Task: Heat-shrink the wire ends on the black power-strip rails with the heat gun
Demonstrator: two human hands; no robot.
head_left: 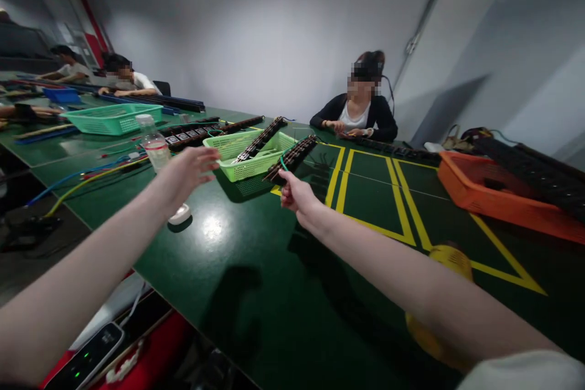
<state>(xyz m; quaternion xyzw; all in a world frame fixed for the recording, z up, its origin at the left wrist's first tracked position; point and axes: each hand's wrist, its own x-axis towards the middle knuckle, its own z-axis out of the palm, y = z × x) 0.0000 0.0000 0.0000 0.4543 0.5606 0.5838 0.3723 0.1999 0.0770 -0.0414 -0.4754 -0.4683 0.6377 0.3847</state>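
The right hand (298, 195) pinches the near end of a dark strip bundle (299, 153) between thumb and curled fingers, with a green cord (284, 162) looping across the bundle by the thumb. The bundle slants up and away at the right end of the light green basket (247, 170); whether it touches the rim cannot be told. The left hand (194, 172) is at the basket's left end, fingers loosely apart and curved, with nothing visible in its grasp; contact with the rim is unclear. A second dark strip (260, 141) leans inside the basket, its far end sticking out over the back rim. Left of the basket stands a clear bottle (154, 140), and a white round piece (180, 214) lies on the green table (274, 298) to the basket's front left. Yellow tape lines (335, 177) mark the tabletop right of the basket. Farther right, nearer the wearer, a yellow object (451, 261) is partly covered by the right forearm, and an orange basket (466, 189) rests well to the right of the green one. Beyond the green basket, to its right, a person in a dark jacket (385, 113) sits with both hands at another dark strip. A teal basket (119, 125) lies well to its left, near two more seated people (145, 82).
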